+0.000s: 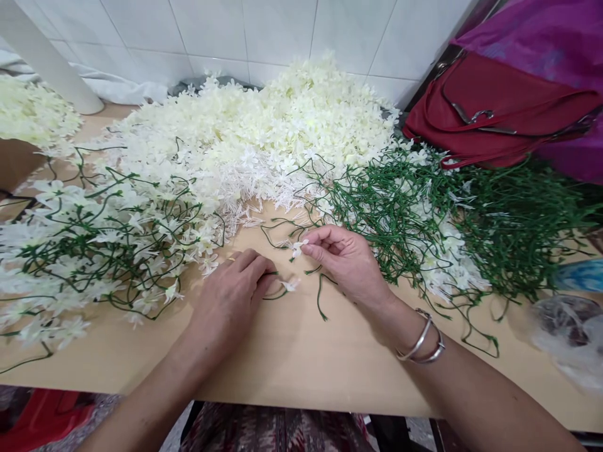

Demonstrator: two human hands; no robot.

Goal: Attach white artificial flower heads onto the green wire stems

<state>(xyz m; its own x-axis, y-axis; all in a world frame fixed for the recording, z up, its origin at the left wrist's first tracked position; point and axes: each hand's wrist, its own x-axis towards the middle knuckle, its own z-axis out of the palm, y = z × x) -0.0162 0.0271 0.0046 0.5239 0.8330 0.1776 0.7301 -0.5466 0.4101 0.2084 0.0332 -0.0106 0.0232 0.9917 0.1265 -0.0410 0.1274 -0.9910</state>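
Between the thumb and forefinger of my right hand (348, 258) is a small white artificial flower (298, 248). Opposite it, my left hand (238, 292) has its fingers closed on a green artificial stem (271, 274), whose tip pokes out; most of it is hidden by the hand. Just right of my left hand, a loose white blossom (290, 285) lies on the table by a bit of green stem. A curved green stem (321, 301) rests below my right hand.
White flowers with green stems (117, 232) are heaped at left. A big pile of cream blossoms (282, 119) lies against the tiled wall (282, 31). Green stems (396, 213) are tangled at right, near a red bag (499, 107) and a clear plastic bag (572, 339).
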